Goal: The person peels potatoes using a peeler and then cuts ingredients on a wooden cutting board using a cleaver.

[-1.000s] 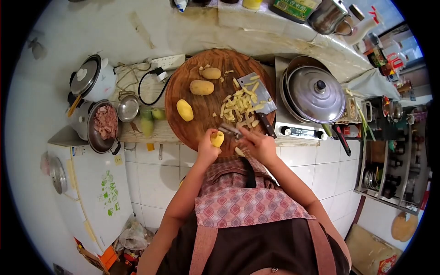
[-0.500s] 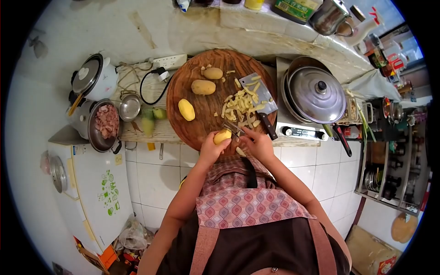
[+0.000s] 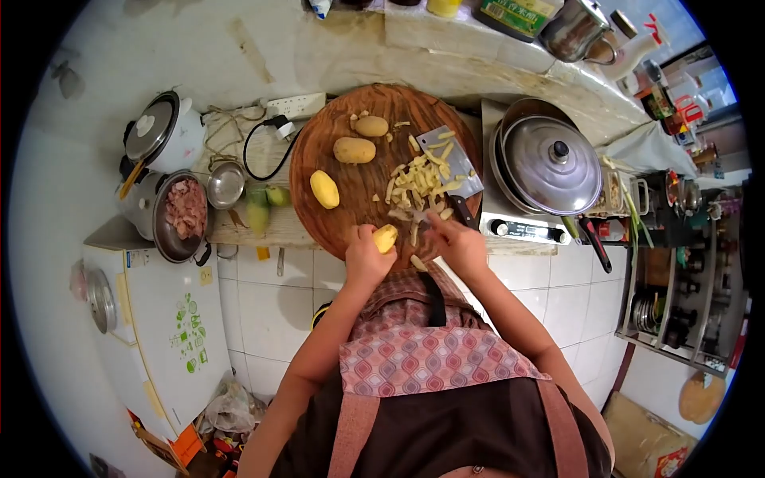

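Observation:
My left hand [image 3: 367, 256] is closed around a mostly peeled potato [image 3: 385, 238] at the near edge of the round wooden chopping board [image 3: 319, 227]. To its right, my right hand [image 3: 460, 247] grips a peeler [image 3: 420, 216], smeared by motion and apart from the potato. Peel strips [image 3: 418, 182] lie heaped on the board beyond my hands, partly on the blade of a cleaver [image 3: 460, 166]. Its dark handle [image 3: 463, 211] points toward my right hand. A peeled potato [image 3: 324, 190] lies at the left, with two unpeeled potatoes [image 3: 354, 150] [image 3: 371, 126] farther back.
Right of the board, a lidded pan [image 3: 550, 163] sits on a cooker [image 3: 526, 231]. On the left are a pan of cut meat [image 3: 185, 209], a small metal bowl [image 3: 226, 185], green vegetables [image 3: 259, 209] and a black-plugged cord [image 3: 279, 123]. Bottles and a metal jug [image 3: 575, 30] line the back ledge.
My right hand has moved right with the peeler, away from the potato. My left hand has shifted slightly left and tilted the potato more upright.

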`<state>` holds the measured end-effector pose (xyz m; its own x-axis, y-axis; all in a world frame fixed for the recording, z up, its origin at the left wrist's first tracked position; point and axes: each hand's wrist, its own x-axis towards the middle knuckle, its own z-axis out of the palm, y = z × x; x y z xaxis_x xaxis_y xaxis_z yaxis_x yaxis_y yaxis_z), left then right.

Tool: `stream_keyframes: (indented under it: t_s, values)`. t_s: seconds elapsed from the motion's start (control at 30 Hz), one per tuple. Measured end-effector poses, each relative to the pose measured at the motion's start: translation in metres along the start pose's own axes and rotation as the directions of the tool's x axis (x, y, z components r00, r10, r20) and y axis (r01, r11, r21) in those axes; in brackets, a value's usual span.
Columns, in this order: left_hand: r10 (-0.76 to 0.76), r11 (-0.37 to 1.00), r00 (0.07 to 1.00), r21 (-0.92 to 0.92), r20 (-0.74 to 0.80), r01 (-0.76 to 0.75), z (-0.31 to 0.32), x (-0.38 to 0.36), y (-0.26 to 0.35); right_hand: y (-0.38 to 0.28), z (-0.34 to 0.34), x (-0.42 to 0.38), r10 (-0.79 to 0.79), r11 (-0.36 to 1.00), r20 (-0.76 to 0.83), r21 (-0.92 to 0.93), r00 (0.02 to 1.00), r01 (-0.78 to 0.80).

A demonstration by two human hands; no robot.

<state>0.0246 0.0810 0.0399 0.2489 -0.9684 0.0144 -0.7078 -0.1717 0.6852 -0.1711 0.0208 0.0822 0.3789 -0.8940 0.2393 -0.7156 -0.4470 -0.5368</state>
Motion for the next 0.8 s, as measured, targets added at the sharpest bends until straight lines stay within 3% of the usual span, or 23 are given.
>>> stream_keyframes:
  t_s: [0.07,0.17,0.23,0.27,0.33,0.37,0.4,0.43,0.5,0.53,0.57,0.6,0.67,0.73,0.8]
  values:
    - [-0.016,1.0,1.0,0.007,0.001,0.016,-0.004,0.003,0.007,-0.021,-0.01,-0.002,-0.091,0.995,0.168,-0.029,0.982,0.097]
    - [0.003,1.0,1.0,0.01,-0.031,-0.003,-0.004,0.002,0.008,-0.006,0.01,0.0,-0.033,0.999,0.164,-0.002,0.986,0.034]
    - [0.045,0.999,0.997,0.004,-0.07,-0.044,-0.006,0.004,0.008,0.006,0.013,0.01,0.176,0.961,0.149,-0.239,0.973,-0.137]
    - [0.02,1.0,0.997,-0.012,-0.073,-0.021,-0.007,0.004,0.009,0.009,0.014,0.008,0.175,0.962,0.149,-0.238,0.973,-0.137]
    - [-0.012,1.0,0.997,-0.029,-0.073,0.01,-0.007,0.003,0.008,-0.003,0.001,0.009,0.087,0.993,0.101,-0.092,0.991,-0.077]
    - [-0.015,1.0,0.997,-0.005,-0.077,0.015,-0.005,0.004,0.007,-0.003,0.003,0.004,-0.069,0.997,0.05,-0.033,0.996,0.071]
    - [-0.014,1.0,0.997,0.018,-0.082,0.015,-0.003,0.007,0.005,-0.014,-0.003,0.003,-0.06,0.998,0.154,-0.021,0.986,0.064]
    - [-0.011,1.0,0.997,0.015,-0.081,0.012,-0.002,0.009,0.002,-0.014,0.0,0.003,-0.083,0.994,0.153,-0.056,0.985,0.093]
    - [-0.191,0.912,0.941,-0.305,0.278,0.275,-0.002,0.012,-0.005,-0.001,0.012,0.001,-0.107,0.989,0.153,-0.089,0.982,0.122]
    - [-0.191,0.912,0.942,-0.305,0.276,0.275,-0.002,0.012,-0.007,0.013,0.019,0.004,-0.007,0.978,0.133,-0.206,0.991,0.034]
    - [-0.252,0.804,0.881,-0.421,0.4,0.421,-0.001,0.013,-0.01,0.024,0.025,0.003,0.092,0.947,0.1,-0.318,0.991,-0.056]
    - [-0.282,0.659,0.802,-0.501,0.526,0.56,-0.001,0.014,-0.011,0.023,0.022,0.005,0.092,0.947,0.099,-0.316,0.991,-0.056]
    - [-0.297,0.618,0.814,-0.55,0.498,0.562,0.0,0.015,-0.013,0.01,0.005,0.009,0.073,0.987,0.025,-0.143,0.997,-0.069]
    - [-0.303,0.575,0.823,-0.597,0.48,0.56,0.001,0.016,-0.011,-0.003,-0.006,0.008,-0.14,0.99,0.055,0.004,0.989,0.14]
    - [-0.261,0.576,0.809,-0.587,0.526,0.568,-0.004,0.02,-0.01,-0.004,-0.002,0.005,-0.105,0.981,0.19,-0.141,0.976,0.133]
